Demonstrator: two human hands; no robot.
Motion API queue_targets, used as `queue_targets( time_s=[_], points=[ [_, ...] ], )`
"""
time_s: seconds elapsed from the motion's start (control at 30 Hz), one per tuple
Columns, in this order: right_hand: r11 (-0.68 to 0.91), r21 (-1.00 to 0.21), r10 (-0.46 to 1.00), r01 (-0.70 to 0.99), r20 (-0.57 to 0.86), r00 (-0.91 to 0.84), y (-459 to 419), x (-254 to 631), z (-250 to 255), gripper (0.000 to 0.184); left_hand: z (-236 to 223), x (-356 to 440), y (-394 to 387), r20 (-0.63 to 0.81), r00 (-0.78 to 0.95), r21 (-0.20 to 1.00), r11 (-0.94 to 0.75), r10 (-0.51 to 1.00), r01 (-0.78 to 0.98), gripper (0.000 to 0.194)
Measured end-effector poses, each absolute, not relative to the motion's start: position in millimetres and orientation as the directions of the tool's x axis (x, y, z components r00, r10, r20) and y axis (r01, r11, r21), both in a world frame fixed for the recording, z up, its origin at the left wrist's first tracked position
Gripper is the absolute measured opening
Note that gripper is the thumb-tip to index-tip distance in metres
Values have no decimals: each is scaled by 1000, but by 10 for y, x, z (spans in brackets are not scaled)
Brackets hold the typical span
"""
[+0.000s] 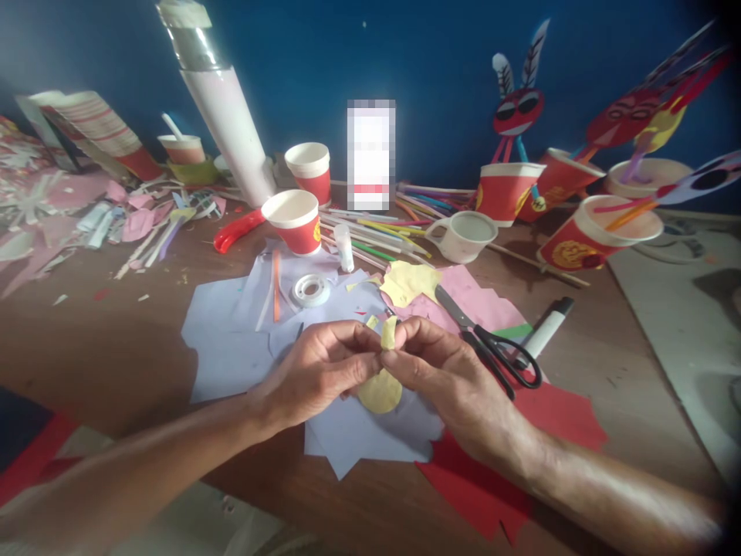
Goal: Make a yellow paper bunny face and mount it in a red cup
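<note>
Brown tabletop (144,332) against dark blue wall (440,46). At right, red paper cup with white rim (501,193) holds red oval paper figure (519,113); white handled mug (466,251) stands near, to its left. Centre: left hand (324,359) and right hand (445,367) pinch small pale-yellow paper strip (389,332) over lilac paper sheets (231,363); round yellow paper disc (380,394) just below, whether joined cannot tell.

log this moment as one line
right hand: pinching yellow strip | left hand: close against it, hold unclear | just below: yellow disc | beside right hand: scissors
</note>
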State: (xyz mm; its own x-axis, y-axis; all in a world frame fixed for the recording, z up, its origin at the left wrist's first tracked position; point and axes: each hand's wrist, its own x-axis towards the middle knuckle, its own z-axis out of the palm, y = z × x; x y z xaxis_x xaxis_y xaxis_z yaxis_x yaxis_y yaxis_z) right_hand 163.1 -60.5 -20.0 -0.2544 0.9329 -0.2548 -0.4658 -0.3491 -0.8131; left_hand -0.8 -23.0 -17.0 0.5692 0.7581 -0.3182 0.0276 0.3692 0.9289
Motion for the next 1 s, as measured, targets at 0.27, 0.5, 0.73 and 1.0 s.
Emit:
queue_targets(
  time_s=[0.27,0.5,0.73,1.0],
  points=[
    [-353,-809,933,-469,-273,-233,-591,1631,-210,23,-188,-29,-210,-304,601,932,363,739,24,17],
    [-354,-866,933,-353,-299,-202,-585,1669,-181,23,-196,-44,-207,-277,610,923,382,742,-46,9],
    [-351,-869,933,-350,-290,-214,-591,1670,-243,20,-207,-48,-194,-288,620,916,398,730,-43,14],
    [-314,-933,934,-178,-269,-237,-564,1715,-173,21,-219,-102,-161,-314,591,939,335,743,78,17]
  ],
)
